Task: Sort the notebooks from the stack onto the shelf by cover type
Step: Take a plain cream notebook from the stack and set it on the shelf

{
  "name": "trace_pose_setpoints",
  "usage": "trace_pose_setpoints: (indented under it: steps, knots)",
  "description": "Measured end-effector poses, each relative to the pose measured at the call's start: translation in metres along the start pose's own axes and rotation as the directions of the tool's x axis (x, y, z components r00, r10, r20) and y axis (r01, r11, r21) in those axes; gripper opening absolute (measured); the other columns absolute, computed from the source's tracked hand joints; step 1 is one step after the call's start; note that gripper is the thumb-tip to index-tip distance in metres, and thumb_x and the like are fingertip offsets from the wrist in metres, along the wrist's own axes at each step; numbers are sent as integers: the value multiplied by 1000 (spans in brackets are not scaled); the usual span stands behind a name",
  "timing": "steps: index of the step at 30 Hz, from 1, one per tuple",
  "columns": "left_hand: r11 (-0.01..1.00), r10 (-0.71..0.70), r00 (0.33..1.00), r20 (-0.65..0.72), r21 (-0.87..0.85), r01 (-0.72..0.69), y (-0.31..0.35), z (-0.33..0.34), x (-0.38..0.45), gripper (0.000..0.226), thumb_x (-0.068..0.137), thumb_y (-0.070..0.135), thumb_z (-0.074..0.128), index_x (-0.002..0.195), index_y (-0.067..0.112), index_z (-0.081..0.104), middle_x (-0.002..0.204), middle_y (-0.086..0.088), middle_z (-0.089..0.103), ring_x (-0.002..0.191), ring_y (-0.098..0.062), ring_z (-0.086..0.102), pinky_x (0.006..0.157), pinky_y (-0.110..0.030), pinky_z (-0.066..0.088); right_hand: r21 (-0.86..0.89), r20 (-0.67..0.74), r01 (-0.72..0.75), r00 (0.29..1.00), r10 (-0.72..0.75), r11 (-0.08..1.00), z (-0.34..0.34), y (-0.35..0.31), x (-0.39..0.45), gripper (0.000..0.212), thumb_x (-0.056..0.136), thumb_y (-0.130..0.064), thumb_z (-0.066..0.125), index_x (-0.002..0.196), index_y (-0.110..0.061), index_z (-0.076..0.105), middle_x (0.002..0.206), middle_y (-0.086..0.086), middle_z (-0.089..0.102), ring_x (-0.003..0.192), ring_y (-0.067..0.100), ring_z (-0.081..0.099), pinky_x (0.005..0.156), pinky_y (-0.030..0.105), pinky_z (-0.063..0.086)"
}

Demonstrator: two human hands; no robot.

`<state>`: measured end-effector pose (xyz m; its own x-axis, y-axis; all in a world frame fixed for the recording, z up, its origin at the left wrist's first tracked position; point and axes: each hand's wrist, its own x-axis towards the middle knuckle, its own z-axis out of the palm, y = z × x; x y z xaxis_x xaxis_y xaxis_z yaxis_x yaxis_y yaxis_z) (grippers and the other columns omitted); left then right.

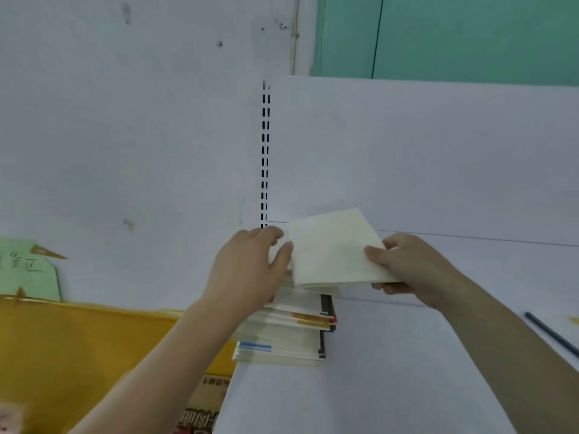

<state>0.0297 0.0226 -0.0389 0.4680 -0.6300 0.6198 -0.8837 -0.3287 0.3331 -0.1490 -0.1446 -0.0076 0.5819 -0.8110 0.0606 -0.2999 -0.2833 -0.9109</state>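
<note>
A stack of notebooks (291, 333) sits at the left end of a white shelf (391, 355). Above the stack is a pale cream notebook (332, 249), tilted with its far edge raised. My right hand (410, 270) grips its right edge, thumb on the cover and fingers underneath. My left hand (250, 267) rests at the notebook's left edge and on the top of the stack, with the thumb touching the cream cover. The lower notebooks show blue, yellow, red and black strips along their edges.
A white back panel (423, 151) rises behind the shelf, with a slotted upright (265, 151) at its left. A dark pencil (554, 333) lies on the shelf at the right. Left of the shelf are a yellow surface (78, 346) and a printed book (203, 408) below.
</note>
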Motion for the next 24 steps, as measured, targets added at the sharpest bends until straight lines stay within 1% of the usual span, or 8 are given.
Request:
trace_pose_setpoints:
  steps: [2,6,8,9,14,19,22,24]
  knots:
    - [985,-123,992,37,129,118,-5,-2,10,45,100,46,45,131,18,60,125,-1,61,116,-23,51,92,-33,42,6,-117,70,991,-69,998,-10,-5,-2,19,97,-24,60,108,-9,53,90,13,69,55,20,70,48,29,53]
    - [931,-314,933,174,249,267,-9,-7,27,47,93,52,51,112,11,65,112,-6,52,101,-27,50,82,-34,42,109,-242,154,962,-124,982,-24,-5,-3,20,98,-23,58,113,-12,49,95,13,68,55,23,71,49,32,54]
    - [911,-343,920,191,307,276,-6,-9,32,42,91,51,53,80,11,56,100,-5,49,93,-26,47,77,-33,40,190,-262,152,960,-99,970,-24,-2,0,22,99,-23,57,115,-12,49,97,13,67,56,23,71,51,32,54]
    - [899,-355,914,199,343,274,-2,-11,34,43,91,51,54,71,13,48,94,-4,48,91,-26,46,76,-33,40,229,-264,144,961,-81,963,-23,0,1,22,99,-23,57,116,-12,49,97,13,67,56,22,71,51,32,54]
    - [864,-382,887,260,440,243,9,-16,45,44,92,50,57,69,16,43,71,2,50,68,-18,50,64,-28,40,310,-200,73,980,-10,948,-3,14,8,22,99,-21,57,115,-9,49,95,15,68,55,20,70,48,30,52]
    - [882,-423,837,346,369,293,3,-17,55,43,91,50,60,69,15,46,70,3,52,62,-14,50,62,-28,41,219,-130,-1,991,30,976,18,24,12,18,100,-22,55,111,-9,48,98,16,67,55,23,72,46,31,56]
    - [924,-367,885,285,216,314,10,-14,51,32,94,35,54,71,14,45,69,1,50,63,-18,51,56,-27,37,170,-89,-35,995,51,985,22,26,13,17,99,-22,55,109,-8,49,94,17,68,58,27,73,51,34,59]
    - [947,-317,928,194,9,322,17,-11,43,28,99,30,48,77,14,43,72,0,49,66,-21,51,56,-29,35,167,-76,-36,996,49,985,23,26,13,16,99,-22,54,106,-9,49,93,16,68,62,28,73,55,36,60]
